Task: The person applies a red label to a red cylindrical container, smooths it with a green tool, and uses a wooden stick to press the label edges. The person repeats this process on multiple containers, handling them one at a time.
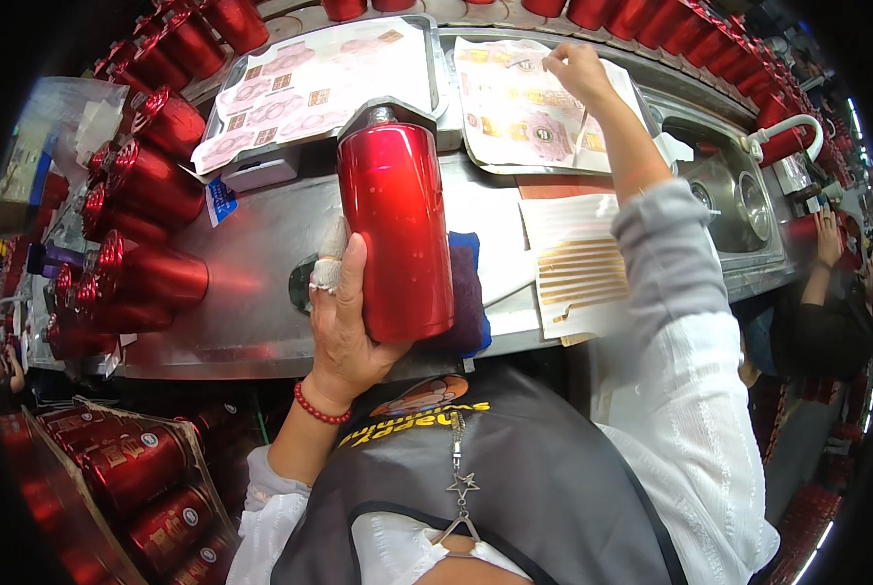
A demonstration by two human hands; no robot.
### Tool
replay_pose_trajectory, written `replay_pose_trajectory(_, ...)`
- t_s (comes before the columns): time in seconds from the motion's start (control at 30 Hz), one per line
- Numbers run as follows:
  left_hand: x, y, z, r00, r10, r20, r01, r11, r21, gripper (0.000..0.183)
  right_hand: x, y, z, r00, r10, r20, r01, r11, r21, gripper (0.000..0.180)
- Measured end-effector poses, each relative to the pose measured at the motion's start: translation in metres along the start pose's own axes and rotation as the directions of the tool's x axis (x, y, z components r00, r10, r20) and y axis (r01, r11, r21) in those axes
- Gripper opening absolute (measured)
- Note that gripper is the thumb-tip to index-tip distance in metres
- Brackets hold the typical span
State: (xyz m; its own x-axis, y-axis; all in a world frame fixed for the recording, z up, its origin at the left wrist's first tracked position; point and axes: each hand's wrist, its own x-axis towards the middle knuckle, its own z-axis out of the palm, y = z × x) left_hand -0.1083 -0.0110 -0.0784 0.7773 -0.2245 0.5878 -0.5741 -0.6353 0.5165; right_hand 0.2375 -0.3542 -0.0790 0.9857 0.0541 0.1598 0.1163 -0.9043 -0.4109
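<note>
My left hand [345, 322] holds a glossy red bottle [396, 234] from its lower left side, with a cloth cover on one finger. The bottle is plain on the side in view, its narrow neck pointing away from me. My right hand [579, 73] reaches to the far edge of a sheet of gold and pink decals [513, 95] lying on a right-hand tray; its fingertips are bent together at the sheet, and whether they pinch anything cannot be told. Another decal sheet [283, 91] with pink and brown prints covers the left tray [436, 58].
Many red bottles [158, 278] stand at the left and along the back. A sheet of gold strips [579, 270] and a dark folded cloth [466, 300] lie near me. A steel sink [729, 197] with a white faucet [788, 131] is at the right, a person [809, 314] beyond it.
</note>
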Motion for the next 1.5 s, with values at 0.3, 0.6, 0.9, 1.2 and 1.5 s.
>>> replay_pose_trajectory(0.3,-0.005,-0.011,0.003,1.000,0.010,-0.015,-0.011,0.997,-0.075,0.104,0.005,0.022,0.022,0.990,-0.130,-0.053,0.111,0.957,-0.266,0.021)
replay_pose_trajectory(0.6,-0.006,0.000,-0.002,0.997,-0.058,-0.045,0.062,0.994,0.086,0.109,-0.198,-0.109,-0.091,0.853,-0.521,0.031,0.464,0.784,0.412,0.009)
replay_pose_trajectory(0.9,0.007,0.023,-0.028,0.996,-0.003,0.093,0.005,1.000,-0.017,0.101,-0.299,-0.168,-0.108,0.769,-0.639,-0.032,0.560,0.648,0.516,0.016)
replay_pose_trajectory(1.2,0.012,0.060,-0.037,0.993,-0.091,0.071,0.100,0.986,-0.130,0.017,-0.316,-0.176,-0.076,0.770,-0.632,-0.091,0.561,0.602,0.568,0.015)
replay_pose_trajectory(1.5,-0.011,0.049,-0.028,0.948,-0.309,-0.081,0.298,0.947,-0.121,0.014,-0.317,-0.176,-0.039,0.880,-0.471,-0.058,0.392,0.653,0.648,0.010)
